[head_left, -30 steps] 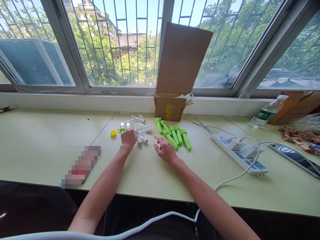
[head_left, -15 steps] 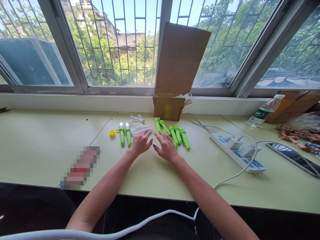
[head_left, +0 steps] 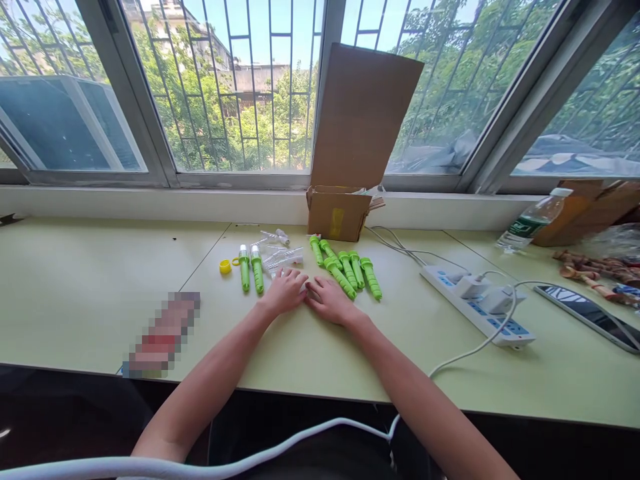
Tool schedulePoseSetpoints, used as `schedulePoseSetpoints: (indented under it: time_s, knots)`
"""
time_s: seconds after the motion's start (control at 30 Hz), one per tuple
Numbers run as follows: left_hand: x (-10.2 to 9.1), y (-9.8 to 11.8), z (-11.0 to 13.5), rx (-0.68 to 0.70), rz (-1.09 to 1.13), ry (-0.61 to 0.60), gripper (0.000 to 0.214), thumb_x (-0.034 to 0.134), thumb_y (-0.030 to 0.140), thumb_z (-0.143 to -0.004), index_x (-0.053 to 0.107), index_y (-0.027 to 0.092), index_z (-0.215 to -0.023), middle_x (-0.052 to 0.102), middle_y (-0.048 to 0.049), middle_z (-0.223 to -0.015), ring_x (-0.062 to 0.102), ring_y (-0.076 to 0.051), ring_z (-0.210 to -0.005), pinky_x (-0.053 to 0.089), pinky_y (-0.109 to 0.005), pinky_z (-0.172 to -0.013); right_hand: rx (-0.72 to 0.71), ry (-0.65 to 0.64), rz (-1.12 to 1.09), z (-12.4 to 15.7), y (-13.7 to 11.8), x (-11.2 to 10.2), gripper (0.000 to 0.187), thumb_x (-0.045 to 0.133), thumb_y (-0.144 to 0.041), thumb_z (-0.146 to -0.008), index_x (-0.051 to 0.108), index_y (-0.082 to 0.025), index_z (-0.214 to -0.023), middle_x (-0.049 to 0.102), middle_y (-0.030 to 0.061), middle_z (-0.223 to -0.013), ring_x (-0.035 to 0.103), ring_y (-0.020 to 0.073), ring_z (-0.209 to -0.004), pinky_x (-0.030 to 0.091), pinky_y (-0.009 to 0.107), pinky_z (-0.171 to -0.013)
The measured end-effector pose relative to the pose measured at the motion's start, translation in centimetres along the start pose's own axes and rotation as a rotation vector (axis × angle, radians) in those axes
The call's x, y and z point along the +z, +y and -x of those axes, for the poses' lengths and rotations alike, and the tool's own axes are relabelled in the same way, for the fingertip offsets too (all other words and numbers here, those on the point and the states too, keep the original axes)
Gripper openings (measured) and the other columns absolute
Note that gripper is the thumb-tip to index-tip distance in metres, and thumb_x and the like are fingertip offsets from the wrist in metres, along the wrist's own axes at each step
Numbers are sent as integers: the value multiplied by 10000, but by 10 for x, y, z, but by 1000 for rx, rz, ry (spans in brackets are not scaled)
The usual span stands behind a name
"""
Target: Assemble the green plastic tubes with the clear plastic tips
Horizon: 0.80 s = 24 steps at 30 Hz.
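Green ridged plastic tubes (head_left: 371, 278) lie near left hand (head_left: 284, 293) and right hand (head_left: 329, 300), fingers (head_left: 300, 278) loosely spread.

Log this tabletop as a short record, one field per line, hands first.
Left hand: open, low over the table, nothing seen in it
Right hand: open, its fingers close to the left hand's; touching unclear
Beyond left hand: clear plastic pieces
Left of those: two green tubes with white tops, yellow cap
Beyond right hand: cluster of green pieces
Behind cluster: cardboard box, lid raised
Right side: power strip, bottle, phone
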State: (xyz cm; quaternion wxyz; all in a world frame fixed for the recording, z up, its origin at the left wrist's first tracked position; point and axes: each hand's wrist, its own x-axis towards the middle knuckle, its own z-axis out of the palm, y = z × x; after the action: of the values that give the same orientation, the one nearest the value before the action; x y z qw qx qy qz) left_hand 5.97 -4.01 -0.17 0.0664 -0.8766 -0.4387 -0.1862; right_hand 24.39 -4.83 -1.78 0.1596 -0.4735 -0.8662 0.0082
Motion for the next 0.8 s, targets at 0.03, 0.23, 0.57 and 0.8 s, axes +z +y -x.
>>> schedulePoseSetpoints:
  time_s: [0.03, 0.23, 0.57, 0.8]
  knots:
    - [0, 0, 0, 7, -4, -19, 283, 473, 297, -881, 594, 209, -1122, 614, -113, -1118, 542, -262, -1090, 345, -472, -1012, 4, 4, 1, 0, 0, 0, 425, 475, -429, -914, 590, -205, -1255, 525, 164, -1295, 465, 283, -1207, 376, 444, -991]
    - [0, 0, 1, 2, -48, -77, 239, 426, 297, -910, 602, 204, -1043, 621, -93, -1040, 544, -242, -1009, 352, -424, -977, 27, -32, -8, 0, -1, -2, 486, 470, -452, -909, 555, -203, -1318, 524, 170, -1298, 457, 297, -1213, 366, 428, -1000]
    - [0, 0, 0, 8, -48, -115, 255, 407, 297, -917, 586, 201, -1071, 607, -95, -1072, 526, -242, -1025, 349, -415, -968, 32, -42, 0, 0, 0, -2, 486, 460, -458, -913, 547, -219, -1328, 521, 157, -1311, 458, 286, -1214, 350, 406, -1009]
    - [-1, 0, 1, 2, -42, -113, 252, 408, 299, -918, 581, 201, -1073, 606, -94, -1062, 525, -239, -1033, 349, -407, -967, 32, -44, 19, 0, 0, -2, 488, 466, -455, -913, 541, -220, -1334, 517, 150, -1322, 453, 276, -1224, 344, 392, -1018]
